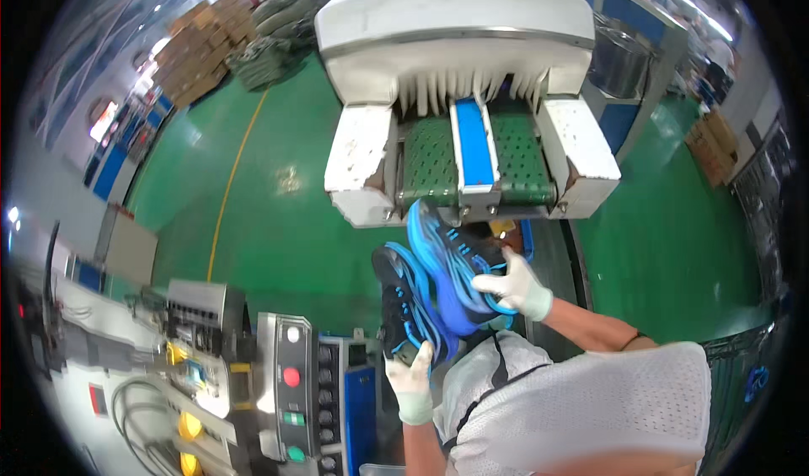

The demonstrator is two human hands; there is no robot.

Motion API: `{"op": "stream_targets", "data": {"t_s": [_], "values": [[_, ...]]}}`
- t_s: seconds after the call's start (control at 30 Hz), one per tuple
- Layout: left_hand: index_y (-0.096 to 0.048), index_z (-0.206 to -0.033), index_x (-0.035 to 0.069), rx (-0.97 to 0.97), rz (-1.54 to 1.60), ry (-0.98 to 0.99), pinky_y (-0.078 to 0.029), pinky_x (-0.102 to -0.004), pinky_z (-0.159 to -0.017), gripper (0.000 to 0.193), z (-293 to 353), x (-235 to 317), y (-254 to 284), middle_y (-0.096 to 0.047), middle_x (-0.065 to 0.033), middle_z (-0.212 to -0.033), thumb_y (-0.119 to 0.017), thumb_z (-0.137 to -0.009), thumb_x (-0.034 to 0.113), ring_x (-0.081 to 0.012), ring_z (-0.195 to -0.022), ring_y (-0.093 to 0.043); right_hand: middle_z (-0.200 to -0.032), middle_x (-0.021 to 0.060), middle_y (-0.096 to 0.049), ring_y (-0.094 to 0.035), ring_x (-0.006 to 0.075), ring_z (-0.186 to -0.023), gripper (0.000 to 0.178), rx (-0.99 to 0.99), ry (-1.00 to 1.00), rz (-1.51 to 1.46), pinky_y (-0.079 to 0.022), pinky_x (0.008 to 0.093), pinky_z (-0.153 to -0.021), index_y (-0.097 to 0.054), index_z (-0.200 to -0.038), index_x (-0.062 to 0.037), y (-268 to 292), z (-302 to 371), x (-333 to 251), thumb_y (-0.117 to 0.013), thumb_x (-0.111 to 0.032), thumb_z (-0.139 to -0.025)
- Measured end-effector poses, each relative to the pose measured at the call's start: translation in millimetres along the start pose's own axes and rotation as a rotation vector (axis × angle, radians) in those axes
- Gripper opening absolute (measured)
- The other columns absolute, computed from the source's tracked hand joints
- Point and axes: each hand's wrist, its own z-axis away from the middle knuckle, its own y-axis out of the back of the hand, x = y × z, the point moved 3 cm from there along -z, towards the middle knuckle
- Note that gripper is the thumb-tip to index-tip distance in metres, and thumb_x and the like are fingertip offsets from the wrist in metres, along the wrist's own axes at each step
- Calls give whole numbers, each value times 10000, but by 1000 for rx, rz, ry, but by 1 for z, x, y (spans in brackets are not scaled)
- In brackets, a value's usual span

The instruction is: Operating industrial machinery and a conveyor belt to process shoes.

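My left hand (pixel 410 380), in a white glove, grips the heel end of a black sneaker (pixel 403 301) with blue laces and a blue sole. In my gloved right hand (pixel 516 285) is a second black and blue sneaker (pixel 455 261), held by its ankle opening. Both shoes are tilted with their toes pointing away from me, and their blue soles lie side by side, close together. They hang in front of a machine's green perforated conveyor belt (pixel 427 162), the right shoe's toe nearest its front edge.
A white conveyor machine (pixel 455 21) with hanging strip curtains stands ahead, a blue divider (pixel 474 143) splitting its belt. At lower left is a control panel (pixel 289 392) with coloured buttons beside other machinery. Stacked cartons (pixel 198 46) stand at far left, and a cardboard box (pixel 715 145) at right.
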Motion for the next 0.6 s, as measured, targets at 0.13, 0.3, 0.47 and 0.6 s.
{"op": "stream_targets", "data": {"t_s": [0.13, 0.3, 0.47, 0.6], "values": [[-474, -1399, -33, -227, 45, -224, -450, -345, -1026, 629, -138, 64, -101, -576, -110, -1306, -746, -835, 25, -206, -1141, -571, -1078, 108, -688, -650, 178, -973, 643, 336, -1, -37, -518, 339, -918, -536, -1267, 58, 104, -89, 8, -833, -184, -752], [-447, -1439, -52, -116, -270, -407, -452, -355, -1043, 708, -318, 40, -220, -609, -211, -1311, -769, -823, 82, -281, -1176, -612, -1175, 254, -657, -649, 399, -1090, 683, 540, -73, 572, -503, 426, -979, -507, -1319, 36, 174, -223, 22, -767, -262, -762], [-421, -1458, -25, -112, -412, -460, -413, -394, -1101, 739, -408, 69, -293, -545, -251, -1395, -763, -815, 102, -374, -1289, -543, -1108, 316, -667, -654, 442, -1070, 694, 526, -108, 745, -527, 445, -935, -537, -1219, 82, 235, -358, 51, -767, -343, -720], [-326, -1492, -95, -106, -110, -401, -328, -375, -1178, 868, -383, 47, -264, -434, -314, -1483, -770, -811, 206, -395, -1400, -431, -1352, 298, -555, -545, 365, -1286, 642, 510, 151, 78, -417, 398, -1097, -475, -1363, 70, 214, -369, 81, -749, -246, -875]]}}
